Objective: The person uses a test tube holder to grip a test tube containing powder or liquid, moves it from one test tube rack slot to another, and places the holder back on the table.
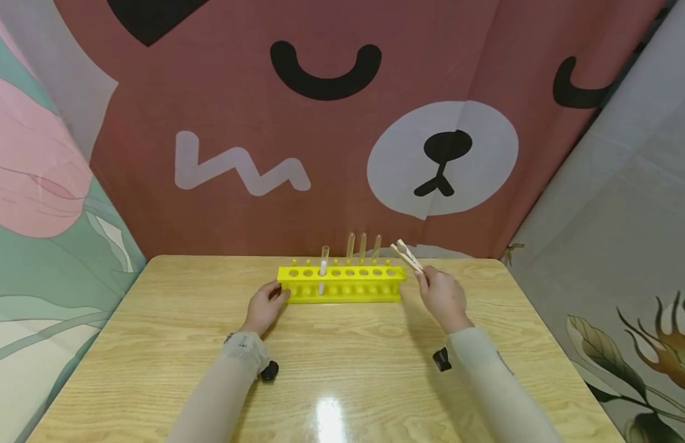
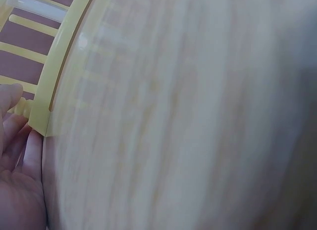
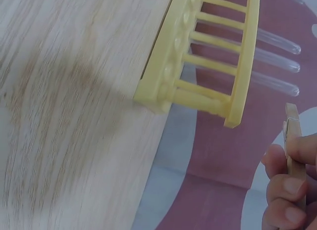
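Note:
A yellow test tube rack (image 1: 342, 274) stands near the table's back edge. My left hand (image 1: 264, 306) grips its left end; in the left wrist view that hand's thumb and fingers (image 2: 32, 158) close around the end post. One test tube (image 1: 323, 266) with white contents stands upright in a hole left of the middle. Three empty-looking test tubes (image 1: 363, 244) sit upside down on the rear pegs, right of the middle. Beyond the rack's right end, my right hand (image 1: 443, 299) holds a wooden test tube holder (image 1: 407, 255), its tip pointing up and left, apart from the tubes.
The wooden table (image 1: 342, 357) spreads in front of the rack. A printed cloth (image 1: 253, 221) hangs right behind its back edge, and more patterned cloths hang at both sides. Black wrist devices (image 1: 442, 359) are on both arms.

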The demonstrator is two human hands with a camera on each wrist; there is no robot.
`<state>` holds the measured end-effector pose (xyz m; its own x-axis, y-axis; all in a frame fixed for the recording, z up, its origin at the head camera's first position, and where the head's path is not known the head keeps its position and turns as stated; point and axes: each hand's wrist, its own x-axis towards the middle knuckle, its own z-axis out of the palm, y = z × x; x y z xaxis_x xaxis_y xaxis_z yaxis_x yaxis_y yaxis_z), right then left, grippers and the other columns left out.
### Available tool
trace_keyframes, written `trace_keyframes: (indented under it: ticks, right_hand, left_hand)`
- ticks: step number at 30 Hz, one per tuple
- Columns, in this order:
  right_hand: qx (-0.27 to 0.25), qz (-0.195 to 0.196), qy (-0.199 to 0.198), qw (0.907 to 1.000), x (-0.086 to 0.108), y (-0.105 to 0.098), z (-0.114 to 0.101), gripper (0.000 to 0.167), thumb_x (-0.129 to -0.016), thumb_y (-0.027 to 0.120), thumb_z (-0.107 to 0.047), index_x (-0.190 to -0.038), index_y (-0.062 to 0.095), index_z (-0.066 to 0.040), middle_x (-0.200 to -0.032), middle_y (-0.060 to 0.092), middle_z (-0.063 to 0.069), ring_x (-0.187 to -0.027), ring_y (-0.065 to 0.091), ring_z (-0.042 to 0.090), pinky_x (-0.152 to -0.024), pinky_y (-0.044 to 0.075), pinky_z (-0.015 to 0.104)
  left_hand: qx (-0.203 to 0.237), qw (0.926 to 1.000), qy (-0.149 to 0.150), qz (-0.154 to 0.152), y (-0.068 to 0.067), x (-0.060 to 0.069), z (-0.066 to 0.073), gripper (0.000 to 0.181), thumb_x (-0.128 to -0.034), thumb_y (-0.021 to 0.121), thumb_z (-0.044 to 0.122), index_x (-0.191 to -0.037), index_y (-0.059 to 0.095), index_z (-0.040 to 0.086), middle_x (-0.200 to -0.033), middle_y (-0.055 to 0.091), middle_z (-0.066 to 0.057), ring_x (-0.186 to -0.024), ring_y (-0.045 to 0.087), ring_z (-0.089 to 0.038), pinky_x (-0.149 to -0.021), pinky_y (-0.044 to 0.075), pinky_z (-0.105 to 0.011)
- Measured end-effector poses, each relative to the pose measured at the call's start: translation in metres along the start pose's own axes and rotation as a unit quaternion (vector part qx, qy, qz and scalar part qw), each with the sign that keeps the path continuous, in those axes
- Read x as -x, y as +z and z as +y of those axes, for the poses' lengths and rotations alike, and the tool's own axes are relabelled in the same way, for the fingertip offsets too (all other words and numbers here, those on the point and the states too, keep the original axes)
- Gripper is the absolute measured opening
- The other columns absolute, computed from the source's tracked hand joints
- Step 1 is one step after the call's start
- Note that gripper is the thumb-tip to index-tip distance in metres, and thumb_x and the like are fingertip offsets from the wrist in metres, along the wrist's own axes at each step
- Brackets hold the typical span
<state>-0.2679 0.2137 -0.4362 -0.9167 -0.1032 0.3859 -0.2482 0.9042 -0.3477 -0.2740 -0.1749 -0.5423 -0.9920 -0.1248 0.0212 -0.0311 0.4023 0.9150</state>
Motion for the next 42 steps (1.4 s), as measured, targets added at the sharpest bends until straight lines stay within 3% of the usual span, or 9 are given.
trace_keyframes:
  ticks: [9,16,29,37,42]
  right_hand:
    - [-0.003,0.017,-0.027,0.9995,0.001,0.001,-0.017,0.022,-0.101,0.065,-0.022,-0.085,0.067,-0.007,-0.057,0.048,0.0,-0.045,0.037,0.017,-0.042,0.029,0.029]
    - [-0.039,0.042,-0.07,0.9959,0.001,0.004,-0.038,0.023,-0.1,0.067,-0.018,-0.079,0.066,-0.007,-0.052,0.042,-0.003,-0.041,0.03,0.012,-0.04,0.025,0.026]
    - [-0.069,-0.013,-0.041,0.9967,-0.004,0.006,-0.058,0.025,-0.104,0.061,-0.023,-0.087,0.069,-0.006,-0.053,0.044,-0.002,-0.042,0.033,0.013,-0.04,0.028,0.026]
    - [-0.077,-0.017,-0.057,0.9953,-0.007,0.008,-0.07,0.02,-0.102,0.064,-0.021,-0.097,0.075,-0.005,-0.053,0.046,-0.004,-0.041,0.031,0.01,-0.039,0.025,0.024]
    - [-0.082,-0.02,-0.064,0.9944,-0.008,0.01,-0.078,0.022,-0.102,0.064,-0.021,-0.09,0.072,-0.005,-0.053,0.043,-0.003,-0.041,0.03,0.01,-0.039,0.024,0.024]
  left_hand:
    - [-0.003,1.0,-0.004,-0.002,0.0,0.001,0.0,0.052,-0.1012,0.064,0.023,-0.143,0.053,-0.005,-0.15,0.046,-0.026,-0.139,0.044,-0.04,-0.113,0.042,-0.05]
    - [-0.006,0.9999,-0.005,-0.007,-0.005,0.002,-0.001,0.054,-0.1016,0.063,0.025,-0.144,0.05,-0.006,-0.152,0.043,-0.026,-0.14,0.042,-0.041,-0.113,0.042,-0.05]
    - [-0.002,0.9997,-0.012,-0.02,-0.004,0.003,0.004,0.054,-0.1034,0.061,0.023,-0.147,0.047,-0.006,-0.155,0.04,-0.026,-0.143,0.04,-0.04,-0.115,0.04,-0.049]
    - [-0.003,0.9998,-0.008,-0.016,-0.003,0.003,0.005,0.053,-0.1025,0.062,0.023,-0.145,0.05,-0.006,-0.153,0.042,-0.026,-0.141,0.042,-0.041,-0.114,0.041,-0.05]
    - [0.001,0.9999,-0.009,-0.013,-0.002,0.003,0.004,0.051,-0.1018,0.063,0.023,-0.144,0.052,-0.005,-0.152,0.044,-0.025,-0.14,0.043,-0.04,-0.113,0.042,-0.049]
